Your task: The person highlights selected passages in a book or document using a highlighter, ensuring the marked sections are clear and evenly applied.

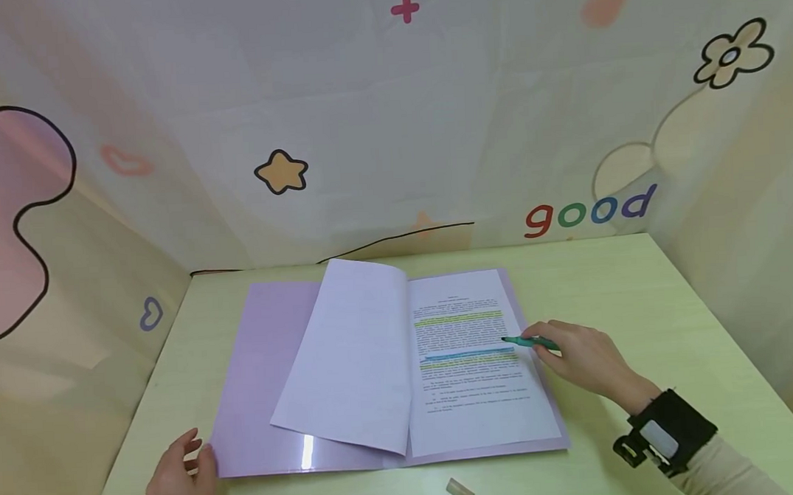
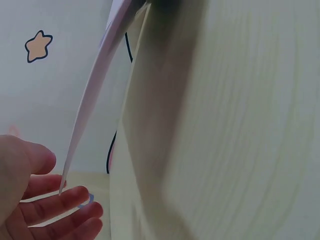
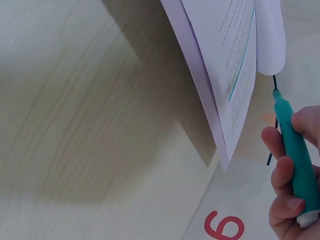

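In my right hand [image 1: 584, 357] I grip a green highlighter [image 3: 295, 155], fingers and thumb curled round its barrel. Its dark tip points left, at the right edge of the text on a printed page [image 1: 477, 428]. That page carries yellow-green and blue highlighted lines and lies in an opened purple folder [image 1: 262, 357]. A turned sheet [image 1: 354, 353], blank on the side that shows, curves over to the left across the folder's cover. My left hand [image 1: 181, 478] rests by the folder's near left corner, fingers loosely bent. In the left wrist view, that corner overlaps the fingers beside the thumb [image 2: 42, 157].
The folder lies on a light wood-grained table [image 1: 638, 303]. A small grey-brown piece [image 1: 460, 492] lies in front of the folder, near the table's front. A printed curtain [image 1: 365, 131] closes off the back and both sides.
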Demonstrator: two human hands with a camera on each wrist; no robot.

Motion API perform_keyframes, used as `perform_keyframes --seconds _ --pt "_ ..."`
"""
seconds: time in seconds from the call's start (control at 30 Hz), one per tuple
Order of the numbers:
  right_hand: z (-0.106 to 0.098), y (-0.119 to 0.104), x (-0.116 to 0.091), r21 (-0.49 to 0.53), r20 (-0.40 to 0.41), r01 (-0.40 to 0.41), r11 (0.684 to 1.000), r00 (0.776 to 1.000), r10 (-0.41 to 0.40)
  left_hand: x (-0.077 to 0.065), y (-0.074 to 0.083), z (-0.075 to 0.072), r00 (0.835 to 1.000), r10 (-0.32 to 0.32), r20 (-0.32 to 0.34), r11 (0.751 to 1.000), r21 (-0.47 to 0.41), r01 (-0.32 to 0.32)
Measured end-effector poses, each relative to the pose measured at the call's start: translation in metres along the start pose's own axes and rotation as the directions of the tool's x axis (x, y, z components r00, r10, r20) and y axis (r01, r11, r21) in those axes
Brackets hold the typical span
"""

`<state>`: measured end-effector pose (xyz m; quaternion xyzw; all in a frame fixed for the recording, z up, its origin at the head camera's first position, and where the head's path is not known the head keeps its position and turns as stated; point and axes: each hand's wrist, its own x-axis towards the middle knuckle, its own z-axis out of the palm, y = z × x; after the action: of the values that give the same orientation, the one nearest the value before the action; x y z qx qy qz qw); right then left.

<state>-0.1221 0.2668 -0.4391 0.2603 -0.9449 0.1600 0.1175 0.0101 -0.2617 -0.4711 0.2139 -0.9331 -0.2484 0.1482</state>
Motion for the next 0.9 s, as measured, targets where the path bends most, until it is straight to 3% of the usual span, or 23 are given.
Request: perform_keyframes --seconds 0.2,0.5,0.9 --pt "0.001 0.001 -0.002 -0.005 0.007 -0.012 1.000 1.000 0.012 0.007 -0.003 0.004 0.998 -0.027 0.064 1.000 0.008 0.027" --pt "0.001 0.002 -0.002 0.011 0.004 -0.008 1.000 1.000 0.008 0.012 -0.001 0.003 0.982 -0.125 0.141 0.992 0.023 0.123" --pt "-0.001 0.004 -0.002 0.016 -0.019 -0.003 1.000 1.000 0.004 0.011 0.020 -0.014 0.998 -0.057 0.027 0.993 -0.105 0.059"
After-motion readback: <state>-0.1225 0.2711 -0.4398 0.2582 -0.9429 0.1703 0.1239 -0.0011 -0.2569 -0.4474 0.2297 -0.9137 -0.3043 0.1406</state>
